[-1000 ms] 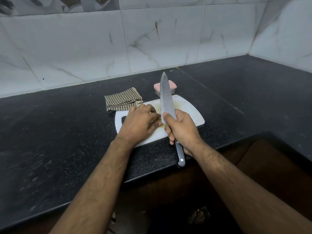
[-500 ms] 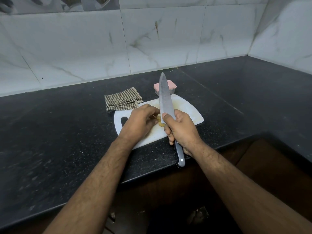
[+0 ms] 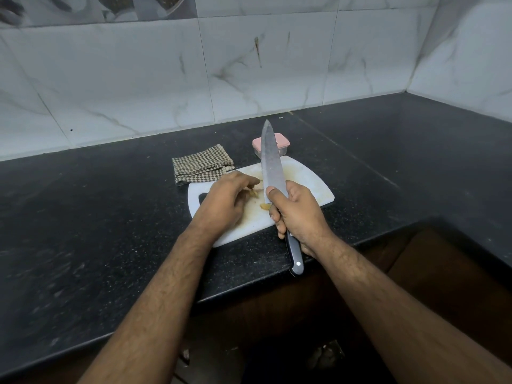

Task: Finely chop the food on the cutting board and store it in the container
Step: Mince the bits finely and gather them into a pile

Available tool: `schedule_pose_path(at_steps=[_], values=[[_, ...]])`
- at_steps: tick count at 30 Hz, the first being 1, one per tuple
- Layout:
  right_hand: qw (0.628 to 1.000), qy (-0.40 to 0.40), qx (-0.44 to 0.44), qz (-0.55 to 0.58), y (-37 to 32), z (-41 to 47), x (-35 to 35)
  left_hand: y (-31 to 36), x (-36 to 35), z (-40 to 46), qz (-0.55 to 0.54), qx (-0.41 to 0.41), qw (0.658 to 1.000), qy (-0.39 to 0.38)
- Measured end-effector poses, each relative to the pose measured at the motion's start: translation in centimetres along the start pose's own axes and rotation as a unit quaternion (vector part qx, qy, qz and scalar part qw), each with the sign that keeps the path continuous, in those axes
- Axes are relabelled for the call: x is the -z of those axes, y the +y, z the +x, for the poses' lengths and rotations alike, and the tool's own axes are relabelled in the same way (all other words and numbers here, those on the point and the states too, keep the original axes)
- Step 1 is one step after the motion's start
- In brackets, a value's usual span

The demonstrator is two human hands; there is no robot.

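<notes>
A white cutting board (image 3: 310, 178) lies on the black counter near its front edge. Small yellowish food pieces (image 3: 253, 193) rest on the board's middle, partly under my left hand (image 3: 225, 202), whose curled fingers hold them. My right hand (image 3: 297, 217) grips the black handle of a large chef's knife (image 3: 271, 164), thumb on the blade. The blade is raised and points away from me, over the board. A small container with a pink lid (image 3: 281, 141) stands just behind the board, partly hidden by the blade.
A folded checked cloth (image 3: 202, 167) lies at the board's back left corner. The black counter (image 3: 83, 217) runs left and wraps around to the right, bounded by marble-tiled walls. Its front edge drops to dark cabinets below my arms.
My left hand has slid left and back towards me on the board, uncovering some food pieces. The knife stays raised, almost in the same place.
</notes>
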State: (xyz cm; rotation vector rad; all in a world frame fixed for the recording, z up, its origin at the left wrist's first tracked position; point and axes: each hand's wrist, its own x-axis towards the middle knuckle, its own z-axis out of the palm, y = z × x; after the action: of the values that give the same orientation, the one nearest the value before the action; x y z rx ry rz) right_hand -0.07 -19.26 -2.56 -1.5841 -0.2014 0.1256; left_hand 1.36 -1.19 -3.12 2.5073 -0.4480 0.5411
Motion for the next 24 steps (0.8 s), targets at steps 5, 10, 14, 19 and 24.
schedule_pose_path(at_steps=[5, 10, 14, 19, 24], values=[[1.0, 0.0, 0.001, -0.002, 0.05, 0.03, -0.01, -0.13, -0.1, -0.05, 0.013, 0.01, 1.0, 0.013], [1.0, -0.001, 0.002, -0.002, 0.03, 0.05, 0.01, 0.35, -0.06, -0.15, 0.038, 0.008, 0.999, -0.008], [1.0, -0.001, 0.005, -0.001, 0.04, 0.05, -0.05, 0.25, -0.19, -0.14, 0.042, 0.0, 0.999, -0.01], [1.0, 0.0, 0.002, -0.007, -0.02, 0.12, -0.07, 0.27, -0.26, -0.18, 0.052, -0.006, 0.998, -0.021], [1.0, 0.0, 0.002, -0.007, 0.03, 0.21, -0.06, 0.43, -0.31, -0.22, 0.038, 0.015, 0.999, -0.03]])
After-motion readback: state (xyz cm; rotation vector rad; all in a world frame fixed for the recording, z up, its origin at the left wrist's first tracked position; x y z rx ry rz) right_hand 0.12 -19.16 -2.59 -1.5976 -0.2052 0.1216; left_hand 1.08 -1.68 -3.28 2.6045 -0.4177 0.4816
